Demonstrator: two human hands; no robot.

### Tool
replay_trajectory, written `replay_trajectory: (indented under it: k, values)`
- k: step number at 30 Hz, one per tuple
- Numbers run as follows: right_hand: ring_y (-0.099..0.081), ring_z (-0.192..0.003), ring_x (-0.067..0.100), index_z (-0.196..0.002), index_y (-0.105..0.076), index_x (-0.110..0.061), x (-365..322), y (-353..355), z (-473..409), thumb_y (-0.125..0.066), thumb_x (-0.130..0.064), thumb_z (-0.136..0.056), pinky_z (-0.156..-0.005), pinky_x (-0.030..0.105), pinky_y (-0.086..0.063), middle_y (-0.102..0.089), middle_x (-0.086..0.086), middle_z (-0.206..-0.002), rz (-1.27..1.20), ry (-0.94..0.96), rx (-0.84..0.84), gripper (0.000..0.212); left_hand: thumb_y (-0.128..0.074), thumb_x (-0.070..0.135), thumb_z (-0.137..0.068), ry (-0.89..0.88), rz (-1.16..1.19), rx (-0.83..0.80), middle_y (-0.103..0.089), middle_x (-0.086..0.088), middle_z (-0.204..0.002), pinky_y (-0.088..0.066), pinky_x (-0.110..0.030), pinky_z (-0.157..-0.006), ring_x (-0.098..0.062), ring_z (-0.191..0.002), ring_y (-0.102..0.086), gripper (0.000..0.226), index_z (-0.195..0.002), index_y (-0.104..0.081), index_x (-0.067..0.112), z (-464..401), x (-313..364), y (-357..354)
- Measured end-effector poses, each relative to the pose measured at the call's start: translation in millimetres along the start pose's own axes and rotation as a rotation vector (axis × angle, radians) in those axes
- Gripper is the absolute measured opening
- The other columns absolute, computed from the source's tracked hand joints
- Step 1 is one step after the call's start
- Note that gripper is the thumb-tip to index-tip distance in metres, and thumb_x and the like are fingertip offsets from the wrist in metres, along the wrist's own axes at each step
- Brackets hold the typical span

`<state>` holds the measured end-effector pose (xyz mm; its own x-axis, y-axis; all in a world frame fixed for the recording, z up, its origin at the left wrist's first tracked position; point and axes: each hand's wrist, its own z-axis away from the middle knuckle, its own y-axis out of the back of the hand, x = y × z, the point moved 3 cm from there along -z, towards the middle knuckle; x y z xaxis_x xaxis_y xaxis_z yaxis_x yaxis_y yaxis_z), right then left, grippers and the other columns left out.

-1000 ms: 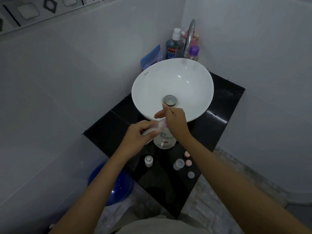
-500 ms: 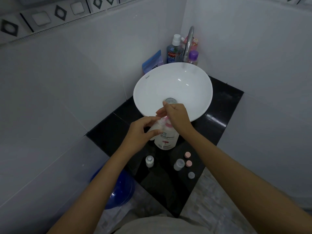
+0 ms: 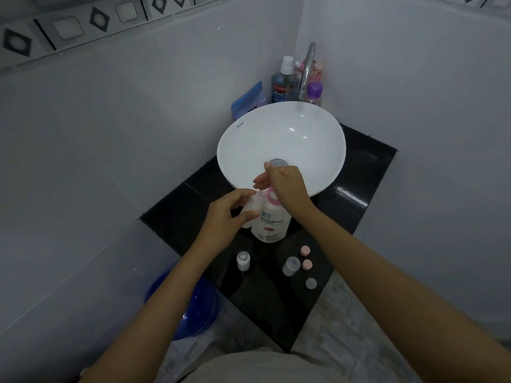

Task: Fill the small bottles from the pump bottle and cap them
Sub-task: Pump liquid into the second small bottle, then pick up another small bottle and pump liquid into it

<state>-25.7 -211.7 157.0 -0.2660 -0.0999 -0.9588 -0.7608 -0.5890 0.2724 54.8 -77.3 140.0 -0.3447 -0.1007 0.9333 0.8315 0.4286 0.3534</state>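
A white pump bottle (image 3: 272,223) with a pink pump stands on the black counter (image 3: 276,305) in front of the basin. My right hand (image 3: 286,186) rests on top of its pump head. My left hand (image 3: 229,217) holds a small clear bottle (image 3: 253,207), its open mouth up against the pump spout; pale liquid shows inside. Nearer me stand two more small bottles: one (image 3: 243,260) on the left with white liquid, one (image 3: 291,266) on the right. Two pink caps (image 3: 305,250) (image 3: 307,264) and a grey cap (image 3: 311,283) lie beside the right one.
A white round basin (image 3: 243,150) fills the back of the counter, with a chrome tap (image 3: 307,70) behind it. Mouthwash (image 3: 283,84), a purple-capped bottle (image 3: 314,92) and a blue pouch (image 3: 249,102) crowd the corner. A blue bucket (image 3: 188,308) sits on the floor at left.
The camera has tilted down slightly. Both hands stay at the pump bottle; my right hand has shifted a little on the pump head, and the small bottle stays at the spout.
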Motion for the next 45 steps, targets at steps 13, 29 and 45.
replay_trajectory:
  k: [13, 29, 45]
  values:
    - [-0.065, -0.059, 0.016, -0.072, -0.071, -0.001, 1.7, -0.9, -2.5, -0.043, -0.022, -0.099, -0.077, 0.033, -0.054, -0.069, 0.011, -0.068, -0.001, 0.006, 0.000, 0.044, -0.076, 0.026, -0.071, 0.040, -0.169, -0.168, -0.063, 0.015, -0.100, -0.045, -0.006, -0.079, 0.004, -0.094, -0.058, 0.032, -0.099, -0.060, 0.027, 47.6, -27.2, -38.7]
    - [-0.065, -0.058, 0.018, -0.061, -0.068, -0.010, 0.5, 0.3, -0.4, -0.044, -0.022, -0.098, -0.077, 0.035, -0.054, -0.069, 0.012, -0.064, 0.007, 0.019, 0.006, 0.045, -0.070, 0.015, -0.074, 0.024, -0.548, -0.259, -0.064, -0.006, -0.084, -0.041, -0.028, -0.079, -0.021, -0.082, -0.058, 0.018, -0.086, -0.059, 0.008, 43.2, -68.7, -85.6]
    - [-0.065, -0.057, 0.017, -0.064, -0.069, -0.006, 1.1, 0.0, -1.1, -0.045, -0.022, -0.098, -0.077, 0.036, -0.055, -0.069, 0.012, -0.065, 0.018, 0.028, 0.010, 0.044, -0.059, 0.036, -0.084, -0.085, -0.853, -0.288, -0.063, 0.006, -0.100, -0.016, -0.034, -0.107, -0.014, -0.103, -0.051, 0.024, -0.104, -0.053, 0.024, 42.7, -70.3, -94.6]
